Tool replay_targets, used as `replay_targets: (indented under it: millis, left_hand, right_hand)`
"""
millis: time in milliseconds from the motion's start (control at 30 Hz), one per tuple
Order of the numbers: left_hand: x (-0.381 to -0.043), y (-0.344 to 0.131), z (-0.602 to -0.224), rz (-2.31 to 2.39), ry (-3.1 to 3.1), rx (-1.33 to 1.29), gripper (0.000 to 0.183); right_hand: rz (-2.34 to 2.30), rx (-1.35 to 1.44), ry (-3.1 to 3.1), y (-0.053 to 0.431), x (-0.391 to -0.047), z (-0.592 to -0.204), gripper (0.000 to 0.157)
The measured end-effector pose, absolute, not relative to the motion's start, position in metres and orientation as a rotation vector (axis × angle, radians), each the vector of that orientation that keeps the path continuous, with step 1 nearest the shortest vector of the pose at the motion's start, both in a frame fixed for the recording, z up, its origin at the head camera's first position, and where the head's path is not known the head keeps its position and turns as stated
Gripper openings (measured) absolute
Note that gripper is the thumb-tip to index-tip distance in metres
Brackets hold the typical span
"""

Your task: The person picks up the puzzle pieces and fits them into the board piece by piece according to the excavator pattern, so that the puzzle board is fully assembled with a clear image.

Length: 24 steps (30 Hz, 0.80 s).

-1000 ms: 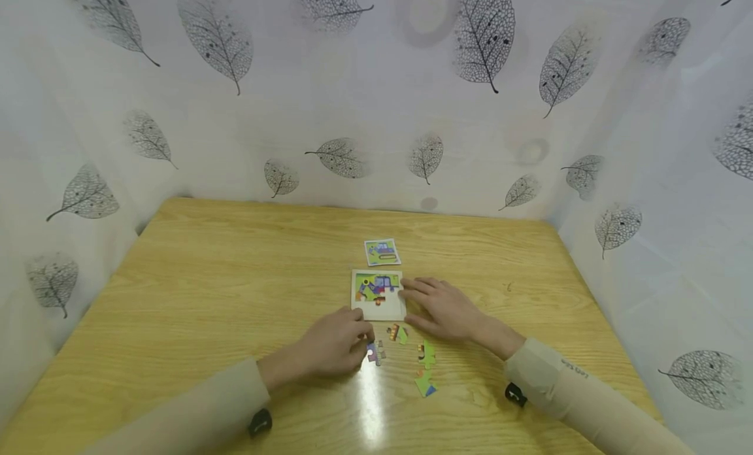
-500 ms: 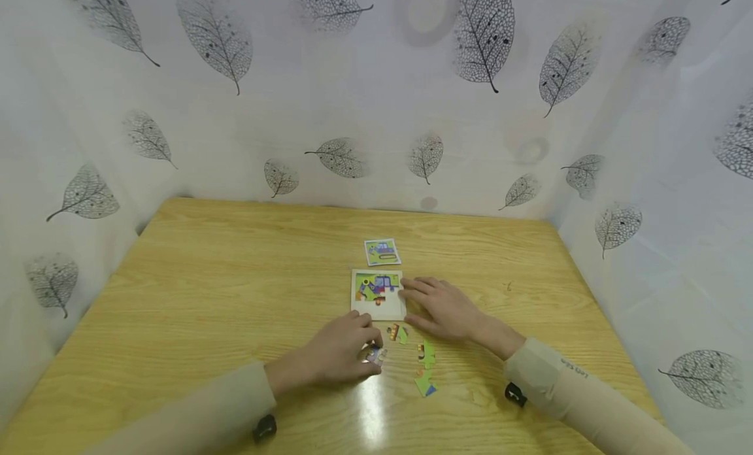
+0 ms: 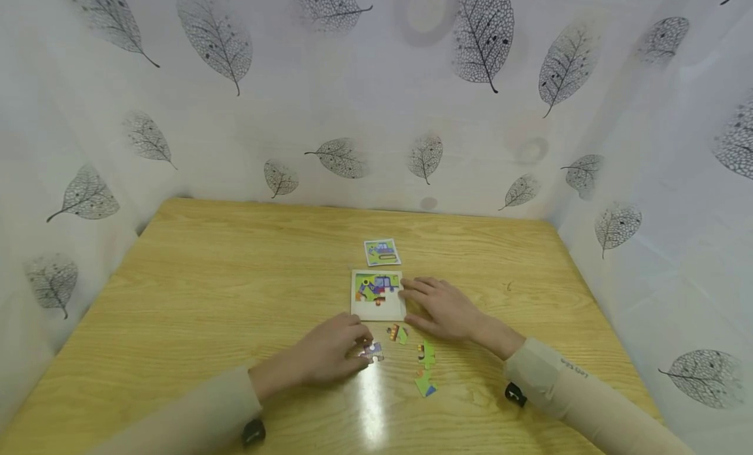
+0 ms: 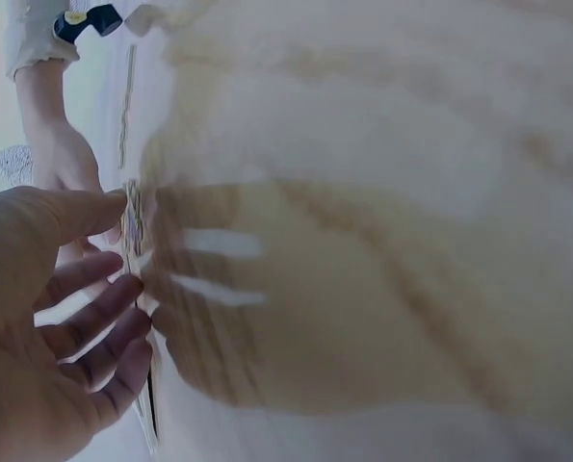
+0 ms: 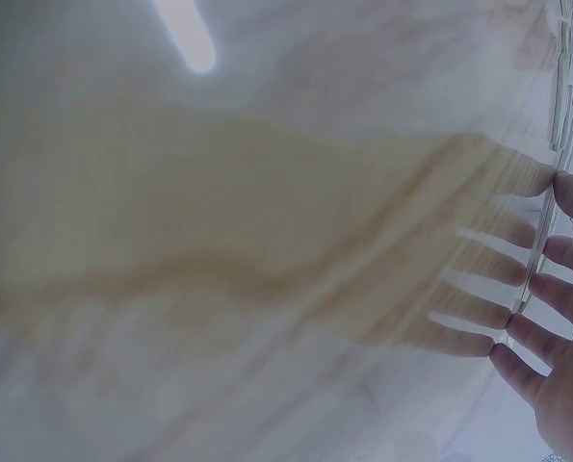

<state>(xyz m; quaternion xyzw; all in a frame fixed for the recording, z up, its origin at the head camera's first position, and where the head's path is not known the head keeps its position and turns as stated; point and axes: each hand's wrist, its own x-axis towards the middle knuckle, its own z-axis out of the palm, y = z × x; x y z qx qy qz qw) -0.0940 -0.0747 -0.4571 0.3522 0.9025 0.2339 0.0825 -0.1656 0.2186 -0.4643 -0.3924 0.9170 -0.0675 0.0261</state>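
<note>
Just in front of the puzzle tray (image 3: 389, 309), my left hand (image 3: 331, 349) pinches a purple and grey jigsaw piece (image 3: 373, 353) between thumb and fingers, low over the table. The left wrist view shows that hand's thumb and index fingertips on either side of the piece, seen edge-on. My right hand (image 3: 445, 309) rests its spread fingertips along the tray's right edge, its thumb by the near right corner. In the tray, joined pieces (image 3: 369, 286) form the upper part of a blue digger on green; the lower part shows bare white base.
An orange and green piece (image 3: 399, 334) lies close to the tray's near edge. Two more green pieces, one here (image 3: 427, 355) and one with a blue corner (image 3: 425, 384), lie nearer. Behind the tray is a small picture card (image 3: 382, 252). Leaf-print curtains surround the wooden table (image 3: 247, 265).
The purple and grey piece has turned in my left hand's fingers. That hand reached slightly right, then drew back left. My right hand and the tray have stayed put.
</note>
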Motion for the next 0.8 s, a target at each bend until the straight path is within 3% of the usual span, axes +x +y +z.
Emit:
replay_targets:
  millis: [300,800]
  left_hand:
    - [-0.0868,-0.0716,-0.46,0.631,2.789,1.005,0.034]
    - [-0.0889,-0.067,-0.4547,0.663,2.802,1.029,0.022]
  right_hand:
    - [-0.215,-1.222,2.837,0.2187,-0.1655,-0.4652,0.056]
    - [-0.208,-1.206,2.834,0.2201,-0.1675,-0.4673,0.056]
